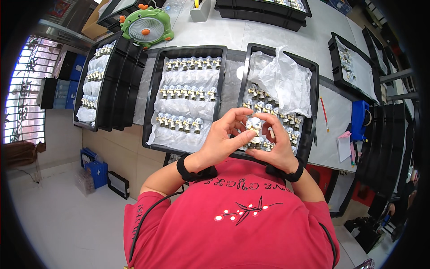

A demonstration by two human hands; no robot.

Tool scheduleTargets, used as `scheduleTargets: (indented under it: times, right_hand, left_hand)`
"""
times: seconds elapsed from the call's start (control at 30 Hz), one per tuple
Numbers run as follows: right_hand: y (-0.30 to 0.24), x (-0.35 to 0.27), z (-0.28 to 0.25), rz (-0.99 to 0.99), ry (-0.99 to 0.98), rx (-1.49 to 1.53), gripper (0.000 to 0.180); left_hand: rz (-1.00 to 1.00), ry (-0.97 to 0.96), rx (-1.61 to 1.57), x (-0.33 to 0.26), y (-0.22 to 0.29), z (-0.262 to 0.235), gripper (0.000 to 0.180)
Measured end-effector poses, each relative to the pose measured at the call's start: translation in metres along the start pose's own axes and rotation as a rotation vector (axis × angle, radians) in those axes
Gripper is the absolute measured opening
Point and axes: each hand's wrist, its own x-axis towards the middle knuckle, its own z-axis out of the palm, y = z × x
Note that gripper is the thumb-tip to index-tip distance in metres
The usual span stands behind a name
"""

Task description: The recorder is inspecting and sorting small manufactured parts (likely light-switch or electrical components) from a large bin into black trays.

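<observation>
Figurine (pixel 254 124), small and white-headed, sits pinched between my left hand (pixel 222 140) and right hand (pixel 277 144), both closed on it, held up over the black tray (pixel 313 107) so I can see it well.

I have both forearms coming up from the lower edge, each with a black band at the wrist. My left hand (pixel 219 141) and right hand (pixel 277 145) meet in front of my chest, fingers curled inward, thumbs and fingertips pinched close together.
</observation>
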Motion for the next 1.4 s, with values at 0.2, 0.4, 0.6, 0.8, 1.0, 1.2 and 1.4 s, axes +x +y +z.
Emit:
scheduleTargets:
  times: [0.2,0.4,0.6,0.8,1.0,1.2,1.4]
  right_hand:
    - [0.007,0.000,0.002,-0.206,0.163,-0.031,0.075]
    - [0.001,0.005,0.012,-0.302,0.203,-0.036,0.075]
    - [0.000,0.006,0.010,-0.335,0.200,-0.124,0.078]
    - [-0.001,0.005,0.011,-0.361,0.201,-0.124,0.077]
    - [-0.003,0.006,0.012,-0.387,0.181,-0.151,0.078]
    - [0.001,0.005,0.012,-0.339,0.134,-0.196,0.075]
    - [0.011,-0.001,0.008,-0.169,0.168,-0.180,0.067]
  left_hand:
    - [-0.110,-0.103,-0.222,0.002,-0.012,-0.008,0.036]
    - [-0.321,-0.311,-0.680,0.004,-0.012,-0.012,0.041]
    - [-0.347,-0.370,-0.768,0.006,-0.014,-0.013,0.049]
    - [-0.315,-0.424,-0.838,0.007,-0.018,-0.014,0.047]
    - [-0.332,-0.405,-0.861,0.004,-0.018,-0.016,0.046]
    - [-0.266,-0.288,-0.688,0.001,-0.012,-0.030,0.053]
    - [-0.079,0.334,-0.080,0.014,-0.051,-0.119,0.045]
